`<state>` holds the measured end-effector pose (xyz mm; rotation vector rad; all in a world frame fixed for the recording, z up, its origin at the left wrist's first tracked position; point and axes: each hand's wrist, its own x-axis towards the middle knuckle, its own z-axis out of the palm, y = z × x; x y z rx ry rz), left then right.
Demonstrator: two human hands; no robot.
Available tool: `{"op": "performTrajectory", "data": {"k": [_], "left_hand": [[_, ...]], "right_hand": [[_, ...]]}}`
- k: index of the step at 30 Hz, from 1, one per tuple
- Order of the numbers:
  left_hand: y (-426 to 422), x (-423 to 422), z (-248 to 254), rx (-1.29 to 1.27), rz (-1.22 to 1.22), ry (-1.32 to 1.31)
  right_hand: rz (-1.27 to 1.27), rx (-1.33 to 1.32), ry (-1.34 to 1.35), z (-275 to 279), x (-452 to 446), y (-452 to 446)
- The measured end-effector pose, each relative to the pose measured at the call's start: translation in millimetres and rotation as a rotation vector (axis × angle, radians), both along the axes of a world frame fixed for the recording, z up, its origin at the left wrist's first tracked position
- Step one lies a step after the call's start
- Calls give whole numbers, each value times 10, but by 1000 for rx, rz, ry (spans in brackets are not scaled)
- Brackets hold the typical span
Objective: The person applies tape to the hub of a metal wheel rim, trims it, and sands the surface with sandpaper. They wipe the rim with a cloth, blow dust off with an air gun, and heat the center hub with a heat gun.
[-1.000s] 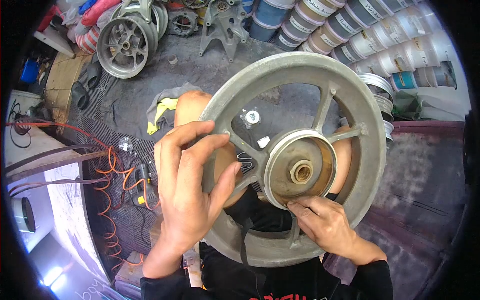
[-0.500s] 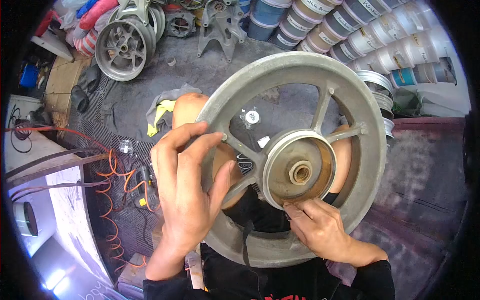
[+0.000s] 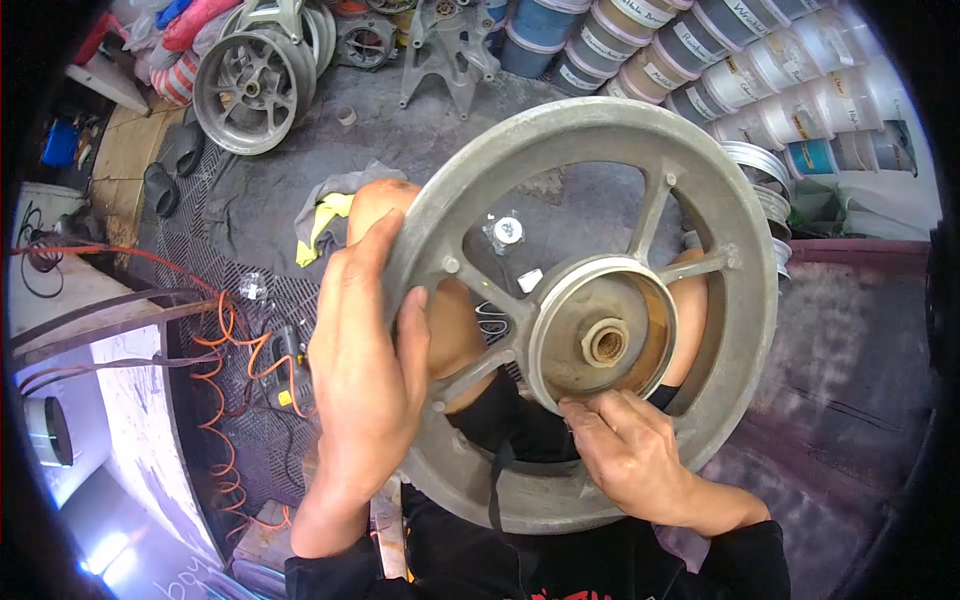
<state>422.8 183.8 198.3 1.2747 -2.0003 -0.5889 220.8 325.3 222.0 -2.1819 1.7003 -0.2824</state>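
A bare grey motorcycle wheel point(image 3: 600, 128) stands tilted towards me over my lap, its open hub drum point(image 3: 563, 350) facing up. Rust-brown staining shows inside the drum, and a splined collar point(image 3: 606, 343) sits at its centre. My left hand point(image 3: 370, 350) grips the left side of the rim, thumb on the near face and fingers along the outer edge. At the drum's lower lip, my right hand point(image 3: 630, 445) is closed in a pinch. Whatever its fingertips hold there, if anything, is hidden.
Labelled tubs point(image 3: 690, 55) are stacked at back right, beside stacked rims point(image 3: 760, 185). Another wheel point(image 3: 250, 92) and a metal frame part point(image 3: 448, 55) stand at the back. An orange coiled hose point(image 3: 212, 400) and a power tool point(image 3: 285, 360) lie at left.
My left hand has dropped its raised fingers from the spoke area and closed round the rim's left edge. The right hand has shifted slightly along the drum lip. The wheel is nearly still.
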Motion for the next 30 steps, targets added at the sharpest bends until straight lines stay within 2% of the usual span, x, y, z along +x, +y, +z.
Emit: {"op": "performTrajectory", "data": {"k": [4, 10, 12, 14, 16, 19, 22, 23, 26, 30], "left_hand": [[23, 3, 4, -14, -17, -18], [18, -9, 4, -10, -53, -1], [9, -24, -13, -28, -55, 14], [3, -31, -17, -29, -56, 26], [5, -41, 4, -11, -48, 37], [-14, -26, -7, -33, -39, 33], [-2, -35, -36, -29, -32, 71], [2, -31, -24, -7, -23, 67], [22, -10, -7, 24, -17, 70], [7, -26, -39, -14, -32, 95]], "right_hand": [[120, 48, 55, 71, -171, 38], [654, 101, 209, 290, -887, -255], [804, 47, 286, 346, -1067, -484], [926, 89, 411, 447, -1167, -740], [965, 36, 420, 484, -1181, -921], [978, 7, 411, 468, -1194, -962], [854, 38, 415, 452, -1127, -797], [847, 113, 344, 445, -1073, -735], [661, 155, 282, 360, -915, -393], [281, 102, 89, 195, -524, -61]]}}
